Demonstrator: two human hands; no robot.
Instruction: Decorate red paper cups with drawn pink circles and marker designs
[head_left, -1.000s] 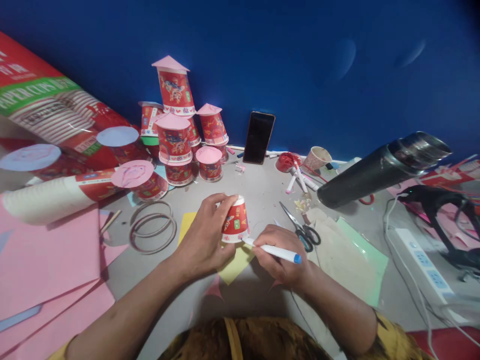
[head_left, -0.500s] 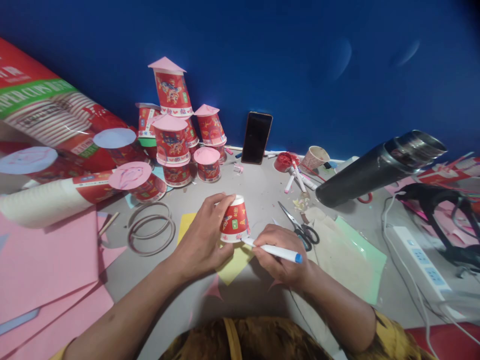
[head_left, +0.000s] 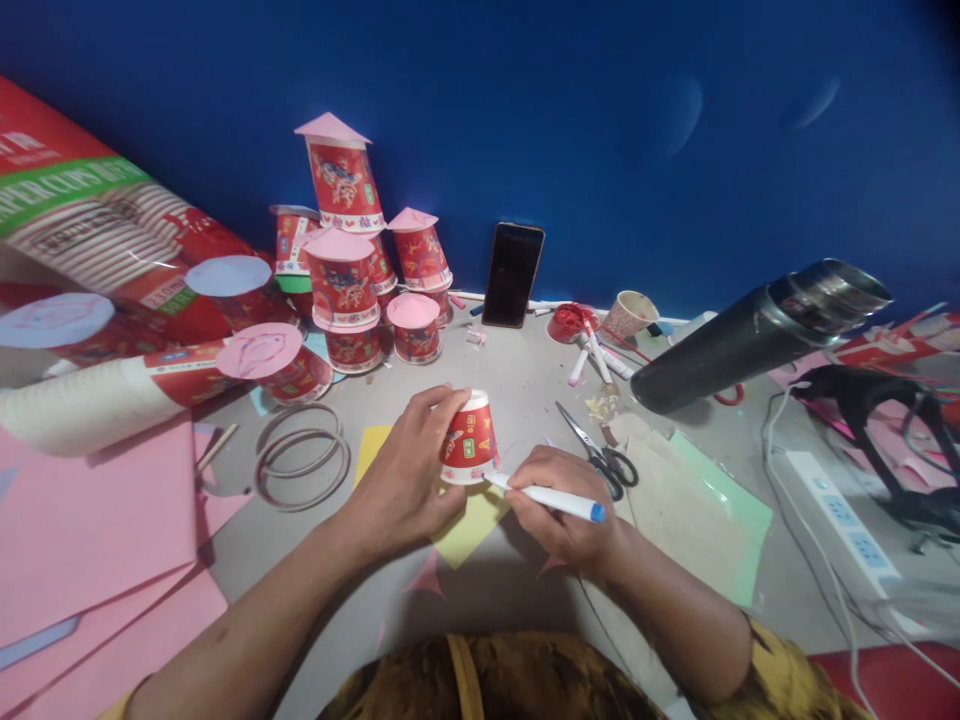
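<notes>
A red printed paper cup (head_left: pixel 470 442), upside down with its white rim lowest, is gripped from the left by my left hand (head_left: pixel 416 465). Its fingers curl round the cup's far side and the thumb rests near the rim. My right hand (head_left: pixel 562 505) pinches a white marker (head_left: pixel 555 499) with a blue end. The marker's tip touches, or almost touches, the decorated rim band at the cup's lower right. Beneath the cup lies yellow paper (head_left: pixel 472 525). Just beyond my right hand are black-handled scissors (head_left: pixel 611 465).
Stacked red cups with pink paper roofs (head_left: pixel 345 265) stand at the back left. A phone (head_left: pixel 514 275) leans against the blue wall. Metal rings (head_left: pixel 302 458) and pink paper (head_left: pixel 97 520) lie left. A dark flask (head_left: pixel 750 340), loose markers (head_left: pixel 595 360) and a power strip (head_left: pixel 844 530) are right.
Almost nothing differs. Both hands keep their hold, and the marker tip stays at the cup's rim with at most a tiny shift.
</notes>
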